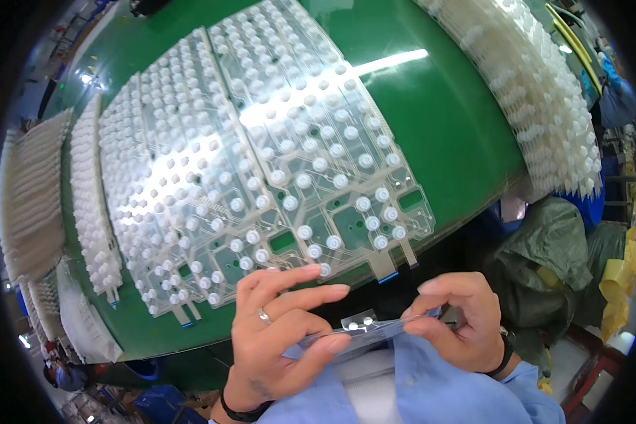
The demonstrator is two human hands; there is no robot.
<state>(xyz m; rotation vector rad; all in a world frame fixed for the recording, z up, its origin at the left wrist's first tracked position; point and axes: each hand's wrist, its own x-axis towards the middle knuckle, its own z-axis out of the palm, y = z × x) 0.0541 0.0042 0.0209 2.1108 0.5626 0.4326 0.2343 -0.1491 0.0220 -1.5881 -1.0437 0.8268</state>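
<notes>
In front of my chest, a small clear plastic film (374, 332) is stretched between my two hands. My left hand (279, 336), with a ring on one finger, pinches its left end between thumb and index finger. The other fingers of that hand reach toward the table edge. At the film's right end, my right hand (463, 321) grips it between thumb and curled fingers. A small tab with two white dots (360, 321) stands up from the film's upper edge. Just beyond my fingers lie clear keyboard membranes (290, 173) dotted with white rubber domes, their flat tails hanging toward me.
The membranes lie on a green table (438, 120) with a curved-looking front edge. A tall stack of domed sheets (537, 92) stands at the right, and more stacks (35, 198) line the left. Dark green plastic bags (544, 261) sit below the table's right edge.
</notes>
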